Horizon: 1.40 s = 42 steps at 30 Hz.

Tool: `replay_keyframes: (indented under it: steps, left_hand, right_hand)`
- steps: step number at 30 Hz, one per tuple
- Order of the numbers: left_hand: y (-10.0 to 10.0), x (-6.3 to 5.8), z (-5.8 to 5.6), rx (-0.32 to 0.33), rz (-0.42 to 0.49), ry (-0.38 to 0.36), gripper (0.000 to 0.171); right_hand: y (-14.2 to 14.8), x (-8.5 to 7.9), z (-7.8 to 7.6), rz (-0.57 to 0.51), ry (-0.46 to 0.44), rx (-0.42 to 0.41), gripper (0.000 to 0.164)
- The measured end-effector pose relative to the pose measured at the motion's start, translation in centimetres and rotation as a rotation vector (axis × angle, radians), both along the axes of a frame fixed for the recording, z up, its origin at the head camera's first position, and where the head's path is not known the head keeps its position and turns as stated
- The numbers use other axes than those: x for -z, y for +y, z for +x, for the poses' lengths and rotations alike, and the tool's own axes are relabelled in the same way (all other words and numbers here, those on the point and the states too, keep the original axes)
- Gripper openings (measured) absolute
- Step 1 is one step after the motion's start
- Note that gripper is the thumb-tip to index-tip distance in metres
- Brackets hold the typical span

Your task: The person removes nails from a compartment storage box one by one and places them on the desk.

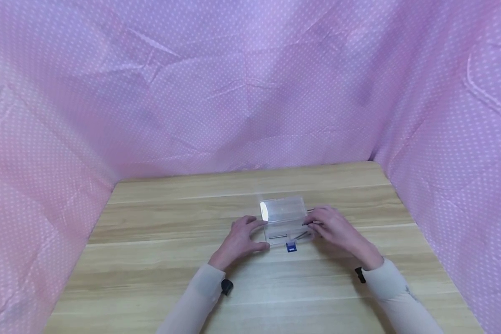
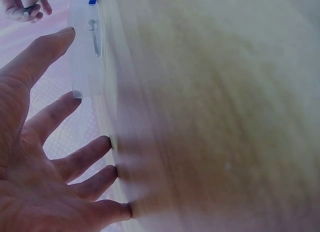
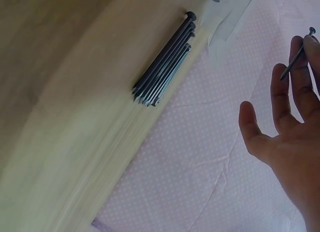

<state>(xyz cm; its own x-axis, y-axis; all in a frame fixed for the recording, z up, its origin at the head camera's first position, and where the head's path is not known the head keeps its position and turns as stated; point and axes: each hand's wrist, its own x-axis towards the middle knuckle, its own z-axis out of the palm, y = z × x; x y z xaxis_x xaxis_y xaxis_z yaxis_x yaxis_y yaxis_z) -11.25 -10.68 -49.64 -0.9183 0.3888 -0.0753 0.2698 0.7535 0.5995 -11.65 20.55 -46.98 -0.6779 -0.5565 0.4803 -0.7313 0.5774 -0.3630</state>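
A clear plastic box lies on the table with its lid swung back and a blue latch at its front. Spread at the box's left side, my left hand touches it with thumb and index fingertip. My right hand, over the box's right end, pinches a nail between thumb and fingers; its flat head sticks out past the fingertips. One nail rests inside the box at the left, and another nail lies slanted at the right.
Several dark nails lie side by side on the wooden table, just right of the box and mostly behind my right hand in the head view. Pink dotted cloth hangs around the back and sides of the table.
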Motion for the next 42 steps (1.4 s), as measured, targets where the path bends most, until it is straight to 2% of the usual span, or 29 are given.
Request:
replay_keyframes:
  steps: [10,23,30,36,42]
  left_hand:
    - [0.1,-0.2,0.2,0.002,0.014,-0.006,0.07]
    - [0.0,-0.3,0.1,-0.002,0.016,-0.005,0.07]
    - [0.0,-0.1,0.0,-0.006,-0.001,-0.023,0.07]
    - [0.0,0.0,-0.1,-0.007,-0.002,-0.02,0.07]
    - [0.0,-0.1,-0.1,0.004,-0.005,-0.002,0.07]
  right_hand:
    - [1.3,0.6,0.3,-0.022,0.064,-0.02,0.03]
    - [2.8,0.9,0.9,0.002,0.079,-0.003,0.032]
    - [3.3,1.3,1.3,0.027,0.064,0.016,0.033]
    - [3.9,1.6,1.5,0.036,0.079,-0.005,0.032]
    - [4.5,1.9,1.7,0.081,0.034,0.008,0.028]
